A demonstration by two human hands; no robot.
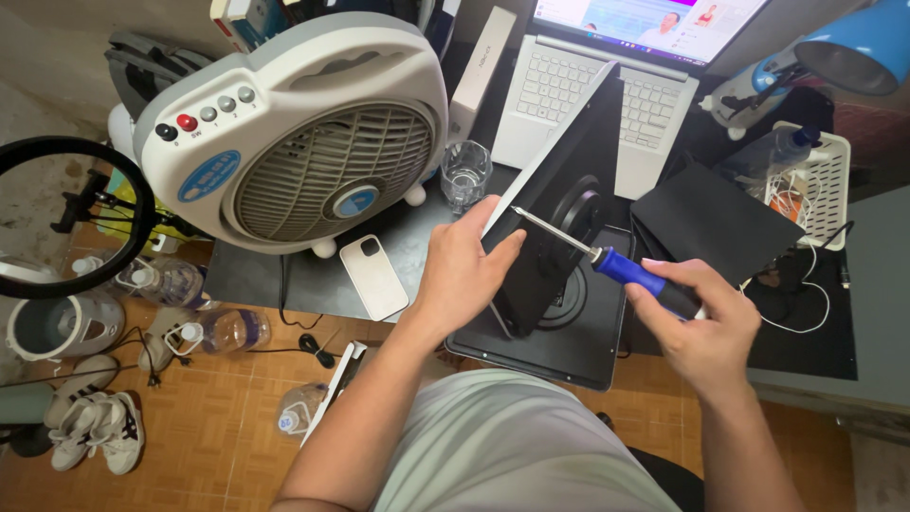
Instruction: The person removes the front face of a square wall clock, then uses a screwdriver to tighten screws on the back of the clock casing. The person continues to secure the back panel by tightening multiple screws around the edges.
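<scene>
- We have our left hand wrapped over the edge of a black panel, which we hold tilted up on its lower edge over a dark flat base lying on the desk.
- Our right hand is clenched around the blue-and-black handle of a screwdriver; the shaft runs up and to the left, and its tip sits just beside our left fingertips, near the panel's pale edge.
- We judge the work to be under way: the panel is already raised off the base, but the tip does not look seated in any screw that we can see.
- We cannot tell which fasteners are out or left; none show clearly.
- The round boss on the panel's dark face lies just right of the shaft, apart from both hands.
- A white fan, a glass, a phone and a laptop stand about.
</scene>
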